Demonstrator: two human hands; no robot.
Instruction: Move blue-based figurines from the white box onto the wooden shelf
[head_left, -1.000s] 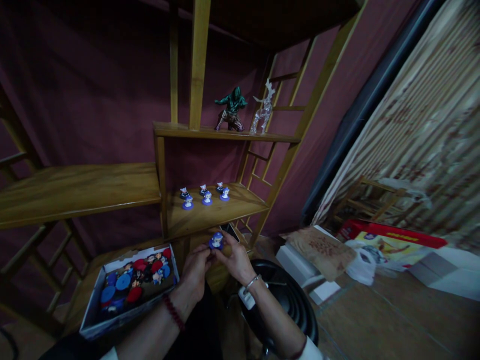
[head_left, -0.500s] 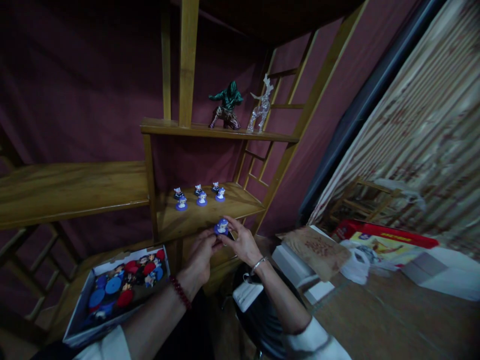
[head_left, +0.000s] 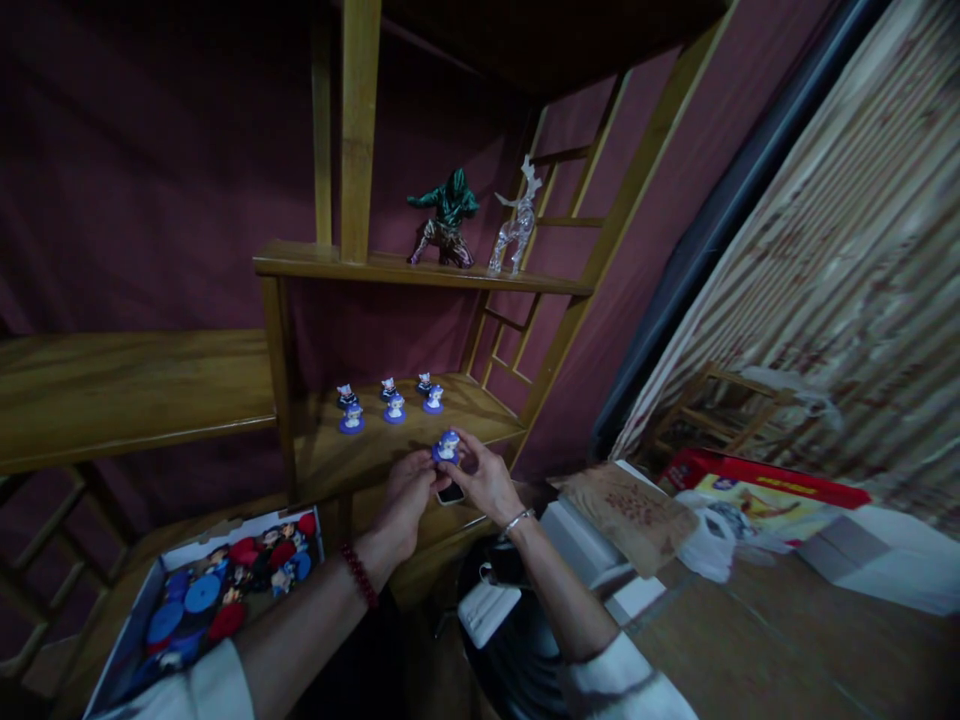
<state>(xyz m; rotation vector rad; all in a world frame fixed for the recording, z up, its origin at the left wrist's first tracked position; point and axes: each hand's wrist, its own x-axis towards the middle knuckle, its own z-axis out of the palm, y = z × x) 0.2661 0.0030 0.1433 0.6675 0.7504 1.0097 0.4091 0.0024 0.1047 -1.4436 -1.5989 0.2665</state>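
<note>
A small purple-and-white figurine on a round purple base is held between both hands, in front of the shelf edge. My right hand pinches it from the right. My left hand has its fingers closed at the base's left side. Behind them on the lower shelf, three similar purple figurines stand in a row, with three small dark-and-white figurines behind. An open white box at the lower left holds several figurines with red and blue bases.
On the upper shelf stand a green figure and a clear deer. A black stool carries a white object. Cardboard, a plastic bag and a red box lie at the right.
The view has shifted slightly, so the shelves and box appear further left. The held figurine is a little more upright, and a dark phone-like object now shows below the hands.
</note>
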